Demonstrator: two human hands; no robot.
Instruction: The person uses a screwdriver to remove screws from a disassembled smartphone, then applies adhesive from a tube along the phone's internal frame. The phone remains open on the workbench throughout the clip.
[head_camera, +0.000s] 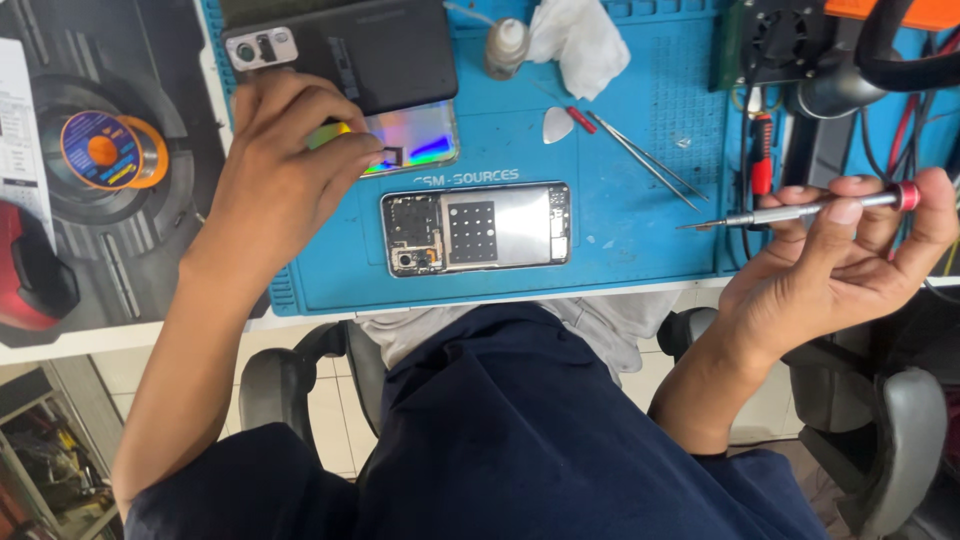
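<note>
Right grip: the right hand (840, 265) is closed around a thin screwdriver (800, 211), tip pointing left.
Left grip: the left hand (285, 170) pinches something tiny over the shiny back cover (420, 138); what it is cannot be told.
Open phone (476, 227): flat on the blue mat (640, 240) on the desk, long side left-to-right, between both hands.
Nearer hand: the left.

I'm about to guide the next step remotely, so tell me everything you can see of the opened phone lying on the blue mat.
The opened phone lies flat on the blue mat, long side across the view, back cover off. A silvery metal plate with a grid of small dark holes covers its middle; darker circuit parts and a round camera module sit at its left end, a pale strip at its right. Neither hand touches it: the left hand rests above it on an iridescent back cover, and the right hand holds a screwdriver off to the right.
</note>
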